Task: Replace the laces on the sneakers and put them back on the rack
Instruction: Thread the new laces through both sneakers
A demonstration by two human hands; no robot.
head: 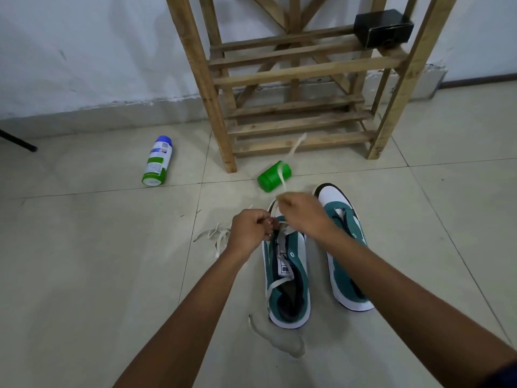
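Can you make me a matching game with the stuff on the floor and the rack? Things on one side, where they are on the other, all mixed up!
Things:
1. black box
2. spray can
3. green jar
4. loose lace

Places:
A. lying on the floor left of the rack, near the wall
B. on the floor beside the left hand
C. on a rack shelf, at its right end
D. on its side on the floor just beyond the sneakers

Pairs: 1-C, 2-A, 3-D, 4-B

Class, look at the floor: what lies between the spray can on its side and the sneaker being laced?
In the head view, a loose white lace lies on the tiles between the spray can and the sneaker.
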